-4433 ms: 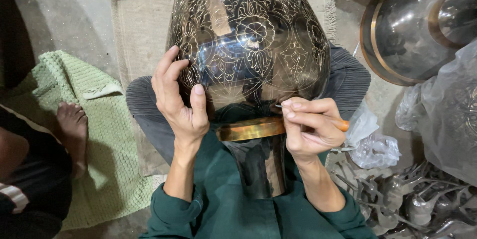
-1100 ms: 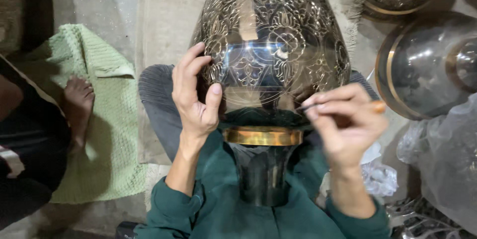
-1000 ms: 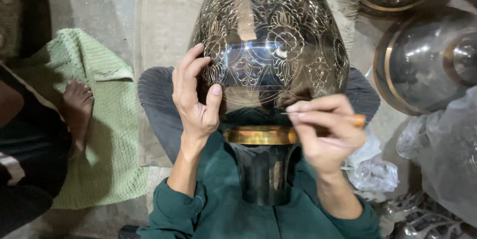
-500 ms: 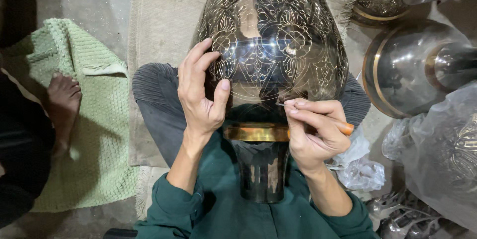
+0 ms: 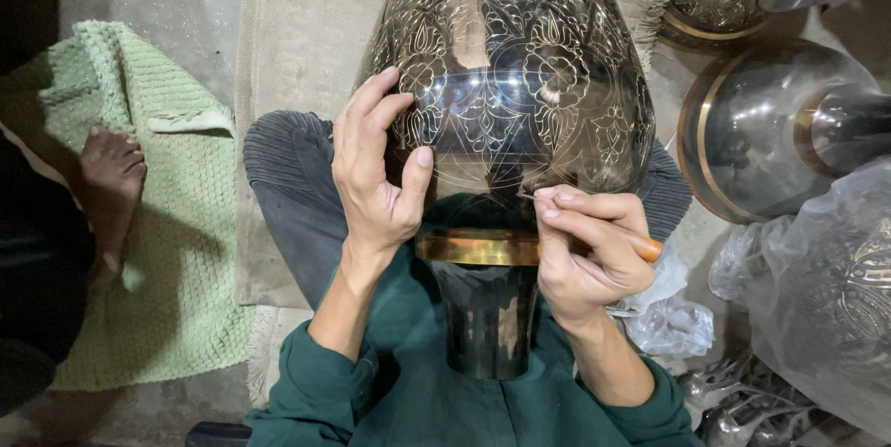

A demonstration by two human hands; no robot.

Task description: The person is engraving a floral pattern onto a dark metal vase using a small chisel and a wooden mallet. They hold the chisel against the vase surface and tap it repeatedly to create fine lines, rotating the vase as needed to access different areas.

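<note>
A large dark metal vase (image 5: 510, 66) with fine engraved flower patterns lies across my lap, its brass band (image 5: 473, 247) and dark neck (image 5: 487, 317) pointing toward me. My left hand (image 5: 376, 178) presses flat against the vase's left flank, thumb on its shoulder. My right hand (image 5: 585, 247) pinches a thin engraving tool with an orange handle (image 5: 647, 247); its metal tip touches the vase's lower shoulder just above the band.
A green knitted mat (image 5: 158, 224) lies at left with another person's bare foot (image 5: 111, 173) on it. A beige cloth (image 5: 297, 57) lies under the vase. More metal vases (image 5: 761, 131) and clear plastic bags (image 5: 826, 289) crowd the right side.
The view shifted a little. My right hand dropped from a raised position back onto the vase's shoulder with the tool. My left hand stays on the vase.
</note>
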